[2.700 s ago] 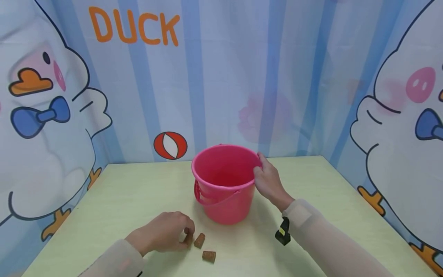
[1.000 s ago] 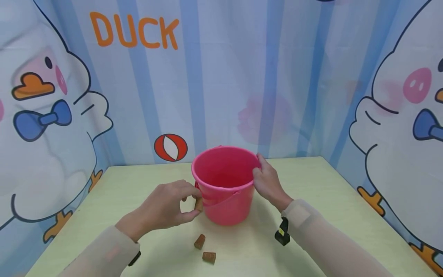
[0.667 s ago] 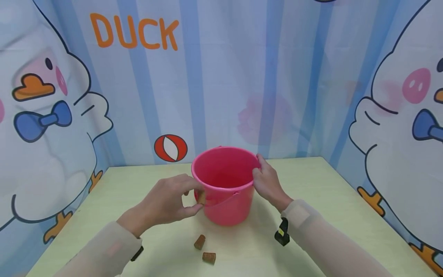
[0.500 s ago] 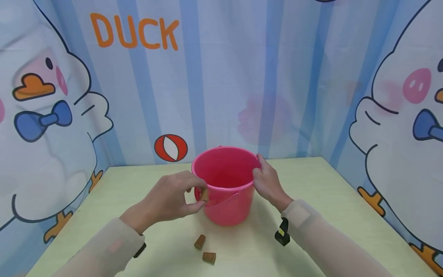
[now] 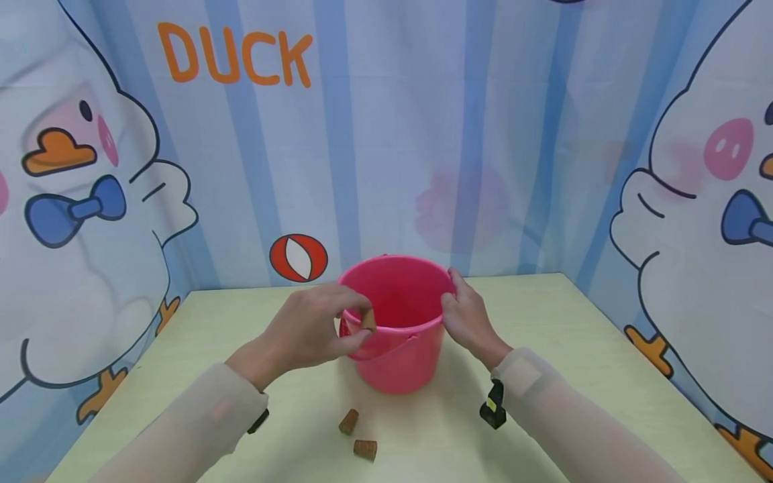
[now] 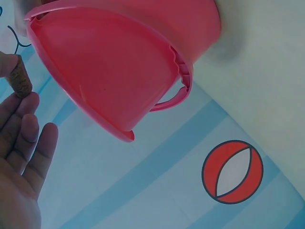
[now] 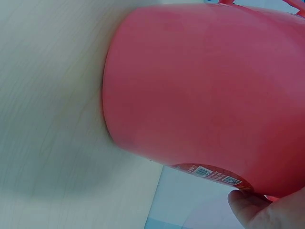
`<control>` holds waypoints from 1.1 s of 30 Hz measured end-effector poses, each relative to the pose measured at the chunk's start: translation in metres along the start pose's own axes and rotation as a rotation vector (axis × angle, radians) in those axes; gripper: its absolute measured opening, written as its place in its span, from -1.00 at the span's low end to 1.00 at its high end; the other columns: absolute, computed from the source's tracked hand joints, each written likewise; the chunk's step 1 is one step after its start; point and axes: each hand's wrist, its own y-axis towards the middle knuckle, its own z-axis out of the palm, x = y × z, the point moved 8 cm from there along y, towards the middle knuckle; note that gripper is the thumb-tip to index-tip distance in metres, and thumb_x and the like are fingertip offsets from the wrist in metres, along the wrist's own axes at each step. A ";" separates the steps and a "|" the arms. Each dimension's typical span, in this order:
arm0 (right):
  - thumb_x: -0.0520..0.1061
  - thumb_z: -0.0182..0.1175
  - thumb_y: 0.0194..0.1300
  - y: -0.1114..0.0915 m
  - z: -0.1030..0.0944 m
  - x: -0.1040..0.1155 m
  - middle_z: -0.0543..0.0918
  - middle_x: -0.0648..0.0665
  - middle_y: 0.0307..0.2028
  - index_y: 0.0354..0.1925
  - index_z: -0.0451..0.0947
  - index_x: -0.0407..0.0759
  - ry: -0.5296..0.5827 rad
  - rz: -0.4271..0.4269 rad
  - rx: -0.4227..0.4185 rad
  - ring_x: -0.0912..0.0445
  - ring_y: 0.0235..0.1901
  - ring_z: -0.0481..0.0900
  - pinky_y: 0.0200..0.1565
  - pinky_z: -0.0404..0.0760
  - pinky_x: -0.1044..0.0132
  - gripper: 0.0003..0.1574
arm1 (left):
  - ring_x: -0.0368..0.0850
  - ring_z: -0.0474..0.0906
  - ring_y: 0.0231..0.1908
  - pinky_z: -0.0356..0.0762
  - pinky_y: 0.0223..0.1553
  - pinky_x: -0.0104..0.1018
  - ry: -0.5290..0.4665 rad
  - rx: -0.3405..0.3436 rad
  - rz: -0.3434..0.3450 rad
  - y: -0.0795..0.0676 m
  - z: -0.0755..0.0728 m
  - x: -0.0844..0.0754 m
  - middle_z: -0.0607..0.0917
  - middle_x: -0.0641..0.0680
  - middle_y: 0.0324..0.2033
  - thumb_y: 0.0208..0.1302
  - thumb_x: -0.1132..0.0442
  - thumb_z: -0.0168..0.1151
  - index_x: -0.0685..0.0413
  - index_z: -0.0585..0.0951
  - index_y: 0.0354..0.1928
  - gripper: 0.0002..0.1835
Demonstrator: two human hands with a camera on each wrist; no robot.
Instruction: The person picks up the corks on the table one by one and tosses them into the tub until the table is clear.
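A pink bucket (image 5: 398,365) stands upright on the table, its handle hanging down the near side. My left hand (image 5: 308,329) pinches a cork (image 5: 368,320) between thumb and fingertips, at the bucket's near left rim. In the left wrist view the cork (image 6: 20,78) is held beside the bucket's mouth, the other fingers spread loosely. With thumb and fingers my right hand (image 5: 470,314) grips the bucket's right rim; in the right wrist view a finger touches the outer wall near a label (image 7: 212,175). The bucket's bottom inside is hidden.
Two more corks, one tilted (image 5: 348,422) and one lying flat (image 5: 365,449), rest on the pale table (image 5: 241,322) in front of the bucket. A striped curtain (image 5: 392,134) printed with ducks rises behind the table's back edge and along both sides.
My left hand took a cork from the table, raised it along the bucket's left side and moved right to the rim. The right hand keeps its hold on the bucket.
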 end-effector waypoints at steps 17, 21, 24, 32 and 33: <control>-0.14 -0.16 0.51 -0.002 0.000 0.002 0.05 -0.22 0.60 0.64 -0.19 -0.21 -0.008 0.000 0.004 -0.19 0.54 0.09 0.40 0.33 -0.13 -0.14 | -0.23 0.61 -0.34 0.59 -0.38 -0.42 0.095 0.024 -0.165 0.019 0.017 0.009 0.71 -0.17 -0.39 0.10 0.13 0.54 -0.13 0.70 -0.31 -0.83; -0.15 -0.17 0.52 -0.001 0.000 0.003 0.04 -0.22 0.60 0.64 -0.19 -0.21 -0.001 -0.001 0.007 -0.19 0.54 0.09 0.40 0.32 -0.12 -0.15 | -0.21 0.60 -0.34 0.59 -0.39 -0.41 0.094 0.045 -0.218 0.022 0.020 0.012 0.71 -0.16 -0.40 0.12 0.12 0.51 -0.13 0.71 -0.32 -0.87; -0.15 -0.18 0.52 -0.001 0.001 0.003 0.04 -0.22 0.60 0.64 -0.19 -0.22 0.000 -0.003 0.006 -0.19 0.54 0.09 0.40 0.31 -0.12 -0.16 | -0.20 0.60 -0.34 0.60 -0.39 -0.39 0.096 0.057 -0.245 0.024 0.022 0.014 0.71 -0.16 -0.41 0.13 0.13 0.51 -0.12 0.72 -0.32 -0.87; -0.15 -0.23 0.52 -0.001 0.000 0.004 0.06 -0.23 0.60 0.63 -0.17 -0.25 -0.019 -0.021 0.005 -0.17 0.54 0.09 0.44 0.26 -0.11 -0.18 | -0.17 0.61 -0.35 0.67 -0.34 -0.30 0.116 0.131 -0.351 0.021 0.034 0.024 0.74 -0.09 -0.34 0.15 0.02 0.52 -0.02 0.74 -0.12 -0.69; -0.15 -0.24 0.52 -0.001 -0.001 0.004 0.05 -0.23 0.60 0.63 -0.17 -0.25 -0.022 -0.024 0.005 -0.17 0.54 0.09 0.44 0.26 -0.11 -0.18 | -0.14 0.64 -0.30 0.70 -0.30 -0.26 0.122 0.143 -0.367 0.020 0.035 0.026 0.75 -0.06 -0.28 0.15 0.00 0.52 0.01 0.73 -0.03 -0.61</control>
